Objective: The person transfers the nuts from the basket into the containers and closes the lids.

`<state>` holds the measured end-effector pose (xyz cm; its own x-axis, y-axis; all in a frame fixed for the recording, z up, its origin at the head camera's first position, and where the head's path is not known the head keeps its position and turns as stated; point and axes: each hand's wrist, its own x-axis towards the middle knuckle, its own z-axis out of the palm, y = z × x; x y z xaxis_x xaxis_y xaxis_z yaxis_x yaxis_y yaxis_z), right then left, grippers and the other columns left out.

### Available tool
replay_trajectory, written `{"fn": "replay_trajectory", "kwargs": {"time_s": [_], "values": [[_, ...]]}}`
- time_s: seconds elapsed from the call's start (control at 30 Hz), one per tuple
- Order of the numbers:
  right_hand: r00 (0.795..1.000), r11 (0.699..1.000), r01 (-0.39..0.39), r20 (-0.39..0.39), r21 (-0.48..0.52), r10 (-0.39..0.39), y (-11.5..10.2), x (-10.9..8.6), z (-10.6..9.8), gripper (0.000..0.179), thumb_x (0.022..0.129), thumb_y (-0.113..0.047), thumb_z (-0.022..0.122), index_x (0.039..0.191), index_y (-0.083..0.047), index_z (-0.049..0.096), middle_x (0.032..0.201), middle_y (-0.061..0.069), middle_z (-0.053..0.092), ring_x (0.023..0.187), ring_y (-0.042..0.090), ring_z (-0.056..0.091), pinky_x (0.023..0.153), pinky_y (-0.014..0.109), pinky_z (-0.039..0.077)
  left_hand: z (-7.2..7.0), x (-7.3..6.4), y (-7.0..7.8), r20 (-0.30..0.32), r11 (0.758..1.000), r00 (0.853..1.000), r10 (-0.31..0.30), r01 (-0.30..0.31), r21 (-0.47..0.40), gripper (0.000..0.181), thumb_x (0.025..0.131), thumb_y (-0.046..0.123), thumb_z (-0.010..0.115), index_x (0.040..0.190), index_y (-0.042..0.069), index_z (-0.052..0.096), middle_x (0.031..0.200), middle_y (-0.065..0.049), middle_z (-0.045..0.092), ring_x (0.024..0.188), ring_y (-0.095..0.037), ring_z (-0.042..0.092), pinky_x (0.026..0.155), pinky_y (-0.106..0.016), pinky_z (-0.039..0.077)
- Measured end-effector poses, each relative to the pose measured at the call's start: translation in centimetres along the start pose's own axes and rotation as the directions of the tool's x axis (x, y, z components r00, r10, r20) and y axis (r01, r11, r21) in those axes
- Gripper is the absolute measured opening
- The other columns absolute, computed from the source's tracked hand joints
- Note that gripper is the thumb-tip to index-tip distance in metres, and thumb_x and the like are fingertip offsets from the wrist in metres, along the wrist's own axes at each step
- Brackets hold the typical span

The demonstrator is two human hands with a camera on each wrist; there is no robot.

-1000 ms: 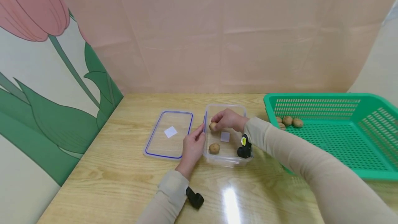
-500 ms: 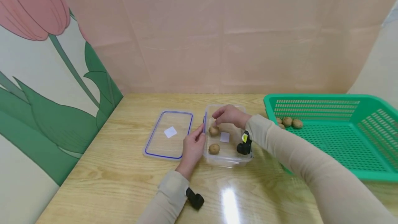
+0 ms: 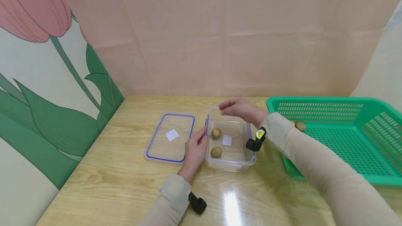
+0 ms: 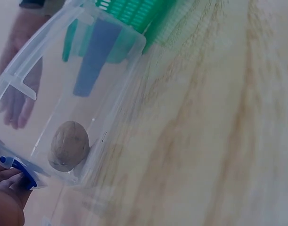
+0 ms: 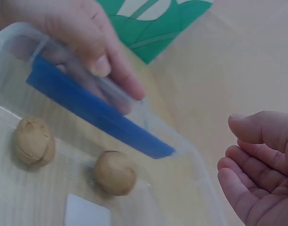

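A clear plastic food container (image 3: 230, 165) stands uncovered on the wooden table, with a white square visible at its bottom. Two walnuts (image 3: 216, 133) lie inside along its left side, one behind the other. At the left wall my left hand (image 3: 195, 151) holds the container by its side, fingers outside beside the blue strip (image 5: 96, 110) in the right wrist view. Above the far end of the box is my right hand (image 3: 238, 109), its fingers loosely bent with nothing in them. In the right wrist view that hand (image 5: 261, 165) hangs apart from the walnuts (image 5: 115, 173).
The container's lid (image 3: 176, 149), with a blue seal and a white square, lies flat to the left. A green perforated basket (image 3: 370, 152) stands at the right; walnuts (image 3: 300, 126) show in its left corner, partly behind the right sleeve. A pink sheet (image 3: 188, 62) hangs behind the table.
My right hand let go of the rear walnut in the container, then rose and moved right, away from it. My left hand stays at the container's side.
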<state>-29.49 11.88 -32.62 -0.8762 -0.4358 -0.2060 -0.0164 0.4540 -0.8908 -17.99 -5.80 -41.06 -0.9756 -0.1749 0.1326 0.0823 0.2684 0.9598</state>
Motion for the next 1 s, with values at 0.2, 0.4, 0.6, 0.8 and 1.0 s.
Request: {"fn": "replay_trajectory", "kwargs": {"time_s": [0.2,0.4,0.6,0.8,1.0], "values": [[1.0,0.996,0.023,-0.008,0.084,-0.022,-0.2,-1.3,-1.9,0.045,0.088,-0.007,0.059,0.129,0.006,0.046,0.135,0.023,0.046,0.121,0.03,0.047,0.106,0.042,0.037,0.1,0.0,0.1,-0.011,1.0,1.0,0.007,-0.007,0.009,0.038,0.088,0.009,0.052,0.125,0.012,0.058,0.128,-0.002,0.057,0.118,-0.018,0.053,0.097,-0.032,0.047],[0.999,0.991,0.038,-0.039,0.131,-0.033,0.2,-2.8,-3.9,0.048,0.088,-0.007,0.058,0.131,0.009,0.042,0.134,0.02,0.046,0.105,0.01,0.054,0.107,0.04,0.036,0.1,-0.2,0.2,-0.021,1.0,1.0,0.011,-0.011,-0.001,0.038,0.087,0.008,0.052,0.124,0.011,0.059,0.126,-0.003,0.058,0.117,-0.019,0.053,0.096,-0.032,0.047],[0.998,0.991,0.036,-0.064,0.129,-0.028,0.3,-4.6,-5.7,0.052,0.089,-0.014,0.059,0.134,0.006,0.04,0.136,0.018,0.043,0.104,0.003,0.053,0.11,0.039,0.032,0.2,-0.2,0.1,-0.018,1.0,1.0,0.006,-0.006,-0.004,0.039,0.087,0.009,0.051,0.125,0.011,0.058,0.128,-0.002,0.057,0.118,-0.018,0.052,0.096,-0.031,0.046],[0.997,0.987,0.064,-0.062,0.145,-0.056,0.8,-6.3,-7.5,0.053,0.089,-0.019,0.06,0.132,0.005,0.04,0.113,-0.008,0.056,0.102,0.0,0.054,0.104,0.03,0.038,0.2,-0.2,0.0,-0.025,1.0,1.0,0.003,-0.003,-0.006,0.038,0.087,0.009,0.052,0.124,0.011,0.058,0.127,-0.002,0.057,0.118,-0.019,0.053,0.096,-0.032,0.047],[0.995,0.986,0.068,-0.078,0.155,-0.057,2.2,-7.6,-9.4,0.043,0.089,-0.019,0.061,0.126,-0.001,0.048,0.106,-0.015,0.058,0.1,-0.002,0.056,0.091,0.017,0.046,0.2,-0.2,0.1,-0.026,0.999,0.999,0.025,-0.026,-0.019,0.037,0.087,0.007,0.052,0.123,0.009,0.059,0.126,-0.005,0.057,0.117,-0.021,0.054,0.095,-0.033,0.048]]}}
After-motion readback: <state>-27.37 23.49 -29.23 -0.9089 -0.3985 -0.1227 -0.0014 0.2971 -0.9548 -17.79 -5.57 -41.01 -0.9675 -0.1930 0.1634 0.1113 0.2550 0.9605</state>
